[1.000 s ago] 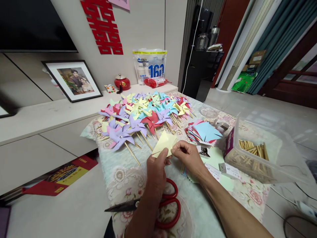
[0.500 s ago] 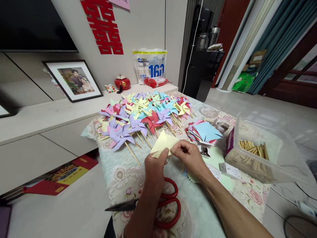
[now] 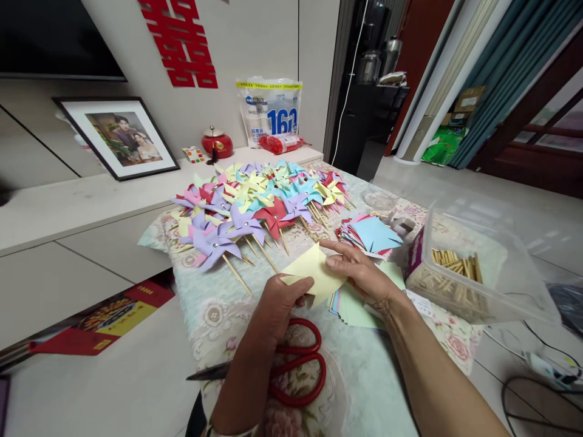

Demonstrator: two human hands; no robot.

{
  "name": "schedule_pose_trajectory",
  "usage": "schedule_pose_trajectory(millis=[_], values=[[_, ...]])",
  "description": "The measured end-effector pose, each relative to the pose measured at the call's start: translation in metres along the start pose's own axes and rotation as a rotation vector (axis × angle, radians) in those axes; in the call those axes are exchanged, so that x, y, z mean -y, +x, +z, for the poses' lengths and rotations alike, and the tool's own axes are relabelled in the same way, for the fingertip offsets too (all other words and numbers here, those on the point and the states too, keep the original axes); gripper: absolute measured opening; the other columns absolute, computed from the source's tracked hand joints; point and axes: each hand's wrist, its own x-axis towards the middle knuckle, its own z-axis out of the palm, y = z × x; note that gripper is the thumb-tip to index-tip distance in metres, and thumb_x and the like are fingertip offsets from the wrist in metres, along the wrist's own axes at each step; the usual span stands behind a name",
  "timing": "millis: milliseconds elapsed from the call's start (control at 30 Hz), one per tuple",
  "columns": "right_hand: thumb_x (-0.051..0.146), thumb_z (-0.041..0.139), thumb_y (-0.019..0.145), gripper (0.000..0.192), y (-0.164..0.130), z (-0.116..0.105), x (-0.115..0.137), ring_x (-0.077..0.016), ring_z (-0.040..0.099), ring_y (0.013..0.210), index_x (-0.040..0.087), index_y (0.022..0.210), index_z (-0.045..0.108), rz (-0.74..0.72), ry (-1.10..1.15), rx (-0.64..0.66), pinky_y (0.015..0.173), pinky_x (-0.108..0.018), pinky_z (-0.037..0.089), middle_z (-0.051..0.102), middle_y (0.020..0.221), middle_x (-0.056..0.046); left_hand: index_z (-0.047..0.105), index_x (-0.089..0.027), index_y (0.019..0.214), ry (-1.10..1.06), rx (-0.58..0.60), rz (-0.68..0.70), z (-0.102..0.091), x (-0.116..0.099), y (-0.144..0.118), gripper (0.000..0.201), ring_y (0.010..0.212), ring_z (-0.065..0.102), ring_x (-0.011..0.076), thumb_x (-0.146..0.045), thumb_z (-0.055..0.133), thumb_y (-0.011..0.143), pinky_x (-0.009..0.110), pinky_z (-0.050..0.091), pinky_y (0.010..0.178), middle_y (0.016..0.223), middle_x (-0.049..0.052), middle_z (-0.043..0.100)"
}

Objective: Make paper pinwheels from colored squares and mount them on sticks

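Observation:
A pale yellow sheet of paper is held up between my two hands above the tablecloth. My left hand pinches its lower left part, thumb in front. On the right edge, my right hand has its thumb on the front and its index finger stretched along the top; the other fingers are partly hidden. Red-handled scissors lie beneath my left forearm, which covers part of them. Finished paper pinwheels on sticks lie heaped beyond my hands.
Cut coloured sheets are piled behind my right hand, with more paper under it. A clear plastic box of short gold sticks stands at the right. A cabinet with a framed photo runs along the wall.
My right hand has opened out from a tight pinch at the paper's lower right and moved to its right edge. The paper is turned and more of it shows. The view has shifted slightly.

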Motion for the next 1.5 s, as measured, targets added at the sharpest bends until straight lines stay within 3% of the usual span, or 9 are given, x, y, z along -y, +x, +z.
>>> schedule_pose_trajectory(millis=[200, 467, 700, 833, 933, 1067, 1500], values=[[0.022, 0.083, 0.07, 0.078, 0.002, 0.002, -0.006, -0.0225, 0.073, 0.087, 0.023, 0.14, 0.049, 0.019, -0.039, 0.092, 0.077, -0.034, 0.056, 0.076, 0.096, -0.003, 0.06, -0.017, 0.046, 0.173, -0.083, 0.035, 0.002, -0.003, -0.002, 0.027, 0.045, 0.04, 0.0102, -0.032, 0.074, 0.064, 0.024, 0.03, 0.047, 0.043, -0.002, 0.052], [0.013, 0.078, 0.064, 0.084, 0.005, 0.01, -0.007, -0.0183, 0.069, 0.075, 0.017, 0.141, 0.046, 0.005, -0.135, 0.041, 0.065, -0.028, 0.053, 0.075, 0.091, -0.002, 0.065, -0.016, 0.054, 0.205, -0.119, 0.034, 0.001, 0.004, -0.001, 0.02, 0.044, 0.042, 0.0108, -0.029, 0.075, 0.065, 0.024, 0.028, 0.045, 0.045, -0.002, 0.055], [0.02, 0.078, 0.067, 0.061, 0.004, 0.016, -0.004, -0.0188, 0.07, 0.068, 0.022, 0.124, 0.057, -0.013, -0.023, 0.039, 0.062, -0.029, 0.053, 0.076, 0.09, -0.002, 0.074, -0.014, 0.086, -0.102, -0.085, 0.064, 0.005, 0.003, -0.001, 0.028, 0.051, 0.047, 0.0102, -0.035, 0.078, 0.069, 0.022, 0.033, 0.049, 0.062, 0.0, 0.064], [0.021, 0.08, 0.067, 0.058, 0.007, 0.018, -0.009, -0.0189, 0.071, 0.067, 0.022, 0.12, 0.057, -0.057, 0.041, -0.008, 0.061, -0.027, 0.052, 0.077, 0.089, -0.002, 0.076, -0.014, 0.092, -0.218, -0.019, 0.081, 0.011, 0.001, -0.003, 0.032, 0.066, 0.061, 0.0149, -0.031, 0.083, 0.065, 0.024, 0.045, 0.062, 0.077, 0.004, 0.074], [0.019, 0.079, 0.067, 0.057, 0.009, 0.02, -0.013, -0.0188, 0.071, 0.067, 0.021, 0.12, 0.057, -0.071, 0.078, -0.031, 0.061, -0.026, 0.051, 0.078, 0.09, -0.003, 0.076, -0.012, 0.098, -0.245, -0.013, 0.101, 0.012, 0.004, -0.001, 0.039, 0.08, 0.069, 0.022, -0.029, 0.084, 0.064, 0.031, 0.051, 0.076, 0.088, 0.008, 0.078], [0.02, 0.081, 0.064, 0.049, 0.009, 0.023, -0.013, -0.0202, 0.072, 0.069, 0.02, 0.108, 0.06, -0.066, 0.086, 0.001, 0.065, -0.028, 0.053, 0.078, 0.092, -0.004, 0.076, -0.01, 0.099, -0.219, -0.062, 0.114, 0.011, 0.008, 0.0, 0.04, 0.082, 0.072, 0.0251, -0.029, 0.084, 0.065, 0.036, 0.054, 0.08, 0.089, 0.01, 0.08], [0.021, 0.077, 0.067, 0.045, 0.007, 0.023, -0.012, -0.0191, 0.072, 0.07, 0.02, 0.111, 0.065, -0.066, 0.069, -0.006, 0.067, -0.029, 0.053, 0.078, 0.094, -0.004, 0.076, -0.01, 0.102, -0.25, -0.098, 0.085, 0.009, 0.008, 0.002, 0.044, 0.08, 0.073, 0.026, -0.028, 0.084, 0.063, 0.038, 0.055, 0.082, 0.087, 0.009, 0.08]])
